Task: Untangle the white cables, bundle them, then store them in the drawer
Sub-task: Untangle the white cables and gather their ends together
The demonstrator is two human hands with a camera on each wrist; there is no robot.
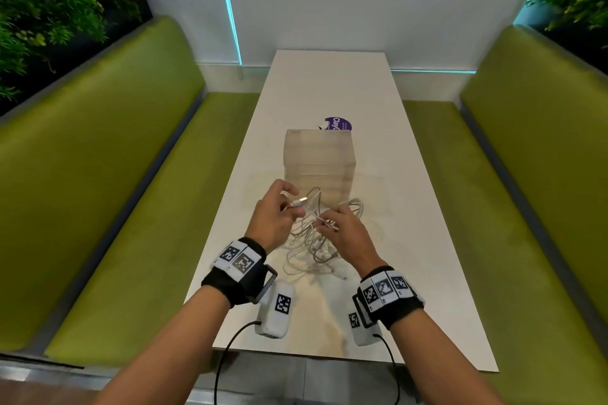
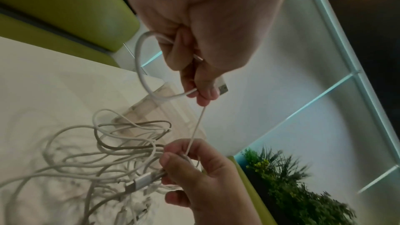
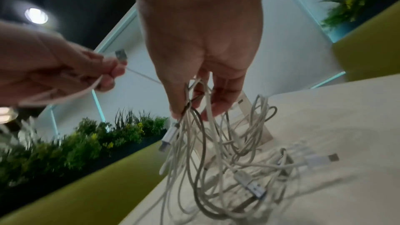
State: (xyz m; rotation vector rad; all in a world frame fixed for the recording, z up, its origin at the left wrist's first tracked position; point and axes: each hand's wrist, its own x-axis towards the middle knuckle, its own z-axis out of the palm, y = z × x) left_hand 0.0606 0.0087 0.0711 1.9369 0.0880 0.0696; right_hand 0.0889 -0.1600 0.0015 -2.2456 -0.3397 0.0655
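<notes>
- White and long, the surface runs away between two green benches, and the white cables lie on it in a loose heap at the near end, partly lifted.
- Over the heap, the right hand has its fingers curled round several strands and holds them off the surface; one plug dangles just below its fingertips.
- Just left of it, the left hand pinches one cable near its USB plug, with a small loop coiled in the fingers. A taut strand joins the two hands.
- To free this cable cleanly, I would feed it out slowly, follow the taut strand and loosen crossings rather than tug.
- Beyond both hands stands the translucent drawer unit, its drawers seemingly closed.
</notes>
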